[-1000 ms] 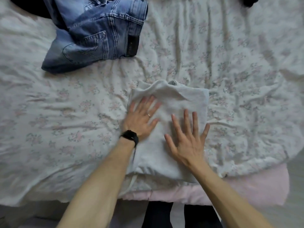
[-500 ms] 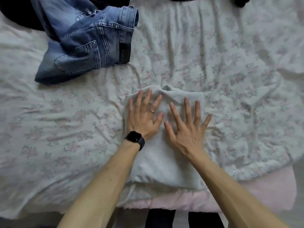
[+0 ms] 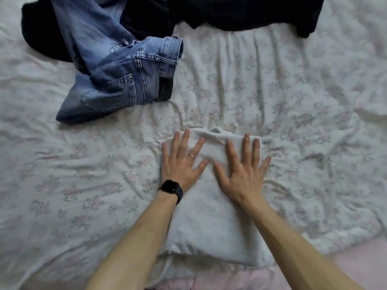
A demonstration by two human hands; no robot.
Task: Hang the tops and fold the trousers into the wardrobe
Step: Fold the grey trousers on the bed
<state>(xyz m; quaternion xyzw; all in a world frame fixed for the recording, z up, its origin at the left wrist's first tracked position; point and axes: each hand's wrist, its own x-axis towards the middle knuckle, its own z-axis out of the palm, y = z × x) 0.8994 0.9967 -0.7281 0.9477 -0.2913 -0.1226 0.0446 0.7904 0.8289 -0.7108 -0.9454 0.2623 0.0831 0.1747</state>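
Over the last second both hands have slid along the folded white fabric garment [image 3: 209,233] from its middle to its upper edge, pressing it flat. That suggests the fold is done and is only being smoothed before going to the wardrobe. The left hand [image 3: 181,162] and right hand [image 3: 243,170] lie open, fingers spread, palms down, side by side on the cloth. The garment sits at lower centre of the frame on the floral bed sheet [image 3: 272,91], a thick soft rectangle with a cord trailing at its lower left corner. Crumpled blue denim jeans [image 3: 125,80] wait unfolded at upper left.
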